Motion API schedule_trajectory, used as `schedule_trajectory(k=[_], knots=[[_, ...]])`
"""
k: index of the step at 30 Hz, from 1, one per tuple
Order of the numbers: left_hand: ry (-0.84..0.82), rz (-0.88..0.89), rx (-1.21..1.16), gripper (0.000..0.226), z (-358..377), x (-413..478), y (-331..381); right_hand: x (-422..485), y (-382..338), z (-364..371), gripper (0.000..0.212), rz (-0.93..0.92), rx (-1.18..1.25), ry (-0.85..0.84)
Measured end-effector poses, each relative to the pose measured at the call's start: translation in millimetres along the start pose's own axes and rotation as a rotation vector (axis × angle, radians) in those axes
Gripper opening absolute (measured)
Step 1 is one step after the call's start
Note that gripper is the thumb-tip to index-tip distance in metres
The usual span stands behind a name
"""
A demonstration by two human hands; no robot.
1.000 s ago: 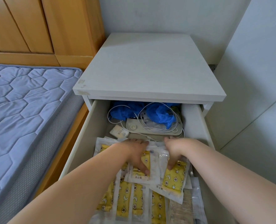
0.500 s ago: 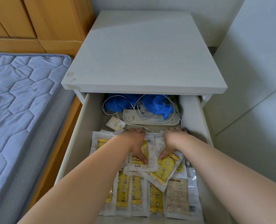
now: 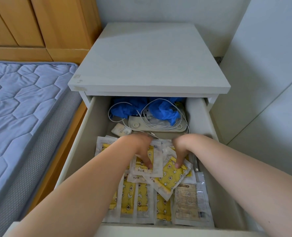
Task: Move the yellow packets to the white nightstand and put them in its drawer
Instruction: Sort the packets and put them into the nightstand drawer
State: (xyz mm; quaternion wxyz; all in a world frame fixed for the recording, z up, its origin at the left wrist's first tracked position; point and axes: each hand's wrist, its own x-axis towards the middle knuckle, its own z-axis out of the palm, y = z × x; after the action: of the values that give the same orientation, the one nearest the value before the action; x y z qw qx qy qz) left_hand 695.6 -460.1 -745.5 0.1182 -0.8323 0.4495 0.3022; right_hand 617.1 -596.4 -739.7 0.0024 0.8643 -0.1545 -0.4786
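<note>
Yellow packets (image 3: 170, 177), flat star-printed plastic sachets with clear edges, at least seven countable, overlap in a pile inside the open drawer (image 3: 88, 134) of the white wooden nightstand (image 3: 148, 65). Left hand (image 3: 138, 147) and right hand (image 3: 184, 147) each grip yellow packets, thumb on top, fingers curled over the far edge, tips hidden. One beige printed packet (image 3: 187, 202) lies beside them. Two crumpled blue bags (image 3: 164, 112) and one flat beige device (image 3: 159, 129) sit behind.

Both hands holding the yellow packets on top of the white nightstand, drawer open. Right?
Not on top. The head view shows the left hand and right hand holding the yellow star-printed plastic packets inside the open drawer of the white wooden nightstand. The rest is right.
</note>
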Motion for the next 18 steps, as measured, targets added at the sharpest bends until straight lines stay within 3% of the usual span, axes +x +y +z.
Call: schedule_trajectory(k=[3, 7, 11, 14, 18], knots=[[0.012, -0.027, 0.081, 0.115, 1, -11, 5, -4, -1, 2, 0.095, -0.004, 0.026, 0.041], [-0.026, -0.043, 0.021, 0.108, 6, -24, 8, -15, -3, 6, 0.092, -0.029, 0.052, 0.063], [0.123, -0.048, 0.062, 0.091, 12, -48, 17, -35, -5, 20, 0.088, -0.059, 0.123, 0.354], [0.194, -0.040, -0.023, 0.068, 11, -77, 28, -60, -3, 31, 0.066, -0.147, 0.258, 0.564], [0.194, -0.008, -0.211, 0.048, 7, -134, 49, -112, 0, 53, 0.044, -0.210, 0.380, 0.633]])
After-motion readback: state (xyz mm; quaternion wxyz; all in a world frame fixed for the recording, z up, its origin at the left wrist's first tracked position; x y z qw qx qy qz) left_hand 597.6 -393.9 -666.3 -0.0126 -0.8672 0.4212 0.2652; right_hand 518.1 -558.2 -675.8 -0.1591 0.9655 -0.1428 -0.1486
